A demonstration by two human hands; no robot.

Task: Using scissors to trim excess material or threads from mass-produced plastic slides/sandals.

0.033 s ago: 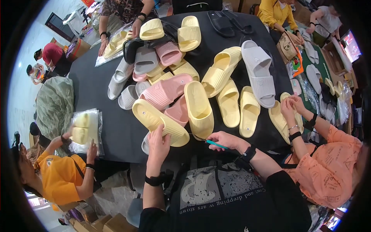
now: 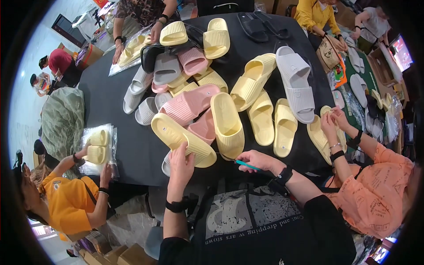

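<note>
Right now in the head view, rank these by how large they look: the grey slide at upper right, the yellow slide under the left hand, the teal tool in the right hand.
1. Grey slide and yellow slide: too alike to rank.
2. Teal tool: clearly smallest.

Likely footwear packing workshop: black table [image 2: 110, 84] heaped with foam slides [image 2: 227, 123], bagged pairs [image 2: 98, 148], workers seated round.

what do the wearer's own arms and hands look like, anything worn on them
Both forearms are bare below short black sleeves. The left hand has a black band at its wrist, and the right hand has a black watch-like strap. No gloves or rings are visible.
</note>
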